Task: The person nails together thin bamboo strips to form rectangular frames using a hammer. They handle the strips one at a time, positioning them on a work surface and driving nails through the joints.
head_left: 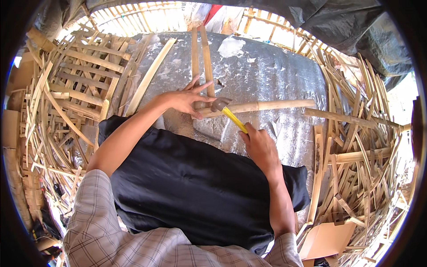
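Observation:
My right hand (262,149) is closed around the yellow handle of a hammer (232,118). The hammer's dark head rests at or just above the left end of a bamboo slat (280,104) lying crosswise. Two more bamboo slats (206,58) run away from me, their near ends meeting the crosswise slat under my left hand. With its fingers spread, my left hand (184,100) lies over that joint, beside the hammer head. Whether a nail is there, hidden by the fingers and hammer head, I cannot tell.
A worn silvery sheet (289,80) covers the surface ahead. Bamboo lattice pieces (84,66) and loose strips pile up at left; more strips (360,155) heap at right. Black cloth (191,182) covers my lap. A cardboard piece (327,240) sits at lower right, and dark plastic sheeting (342,31) hangs above.

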### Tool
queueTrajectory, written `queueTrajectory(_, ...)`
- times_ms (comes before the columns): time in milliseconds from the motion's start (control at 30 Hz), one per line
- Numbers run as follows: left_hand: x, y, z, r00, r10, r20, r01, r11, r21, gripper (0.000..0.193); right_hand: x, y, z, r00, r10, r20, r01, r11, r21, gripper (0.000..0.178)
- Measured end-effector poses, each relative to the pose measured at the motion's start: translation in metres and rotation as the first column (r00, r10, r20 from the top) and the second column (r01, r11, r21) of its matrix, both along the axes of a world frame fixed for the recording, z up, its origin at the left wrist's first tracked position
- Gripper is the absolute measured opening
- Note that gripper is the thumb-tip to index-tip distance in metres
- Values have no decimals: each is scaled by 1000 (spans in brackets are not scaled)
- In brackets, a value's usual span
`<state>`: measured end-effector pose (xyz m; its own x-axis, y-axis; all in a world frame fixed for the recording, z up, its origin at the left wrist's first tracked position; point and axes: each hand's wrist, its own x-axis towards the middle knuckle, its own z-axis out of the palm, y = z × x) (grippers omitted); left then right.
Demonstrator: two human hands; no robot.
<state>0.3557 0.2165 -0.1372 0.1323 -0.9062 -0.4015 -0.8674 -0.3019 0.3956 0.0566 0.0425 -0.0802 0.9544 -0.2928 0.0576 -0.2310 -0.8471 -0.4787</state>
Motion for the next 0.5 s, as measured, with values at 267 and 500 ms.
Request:
queueTrajectory(267,-7,-7,11,993,59,-99,-54,997,53,98,7,3,13,926,-256,279,197,955,222,21)
queueTrajectory(500,-11,-8,11,999,37,10,-37,999,37,92,-3,6,1,1000,25,-14,-26,995,-99,23)
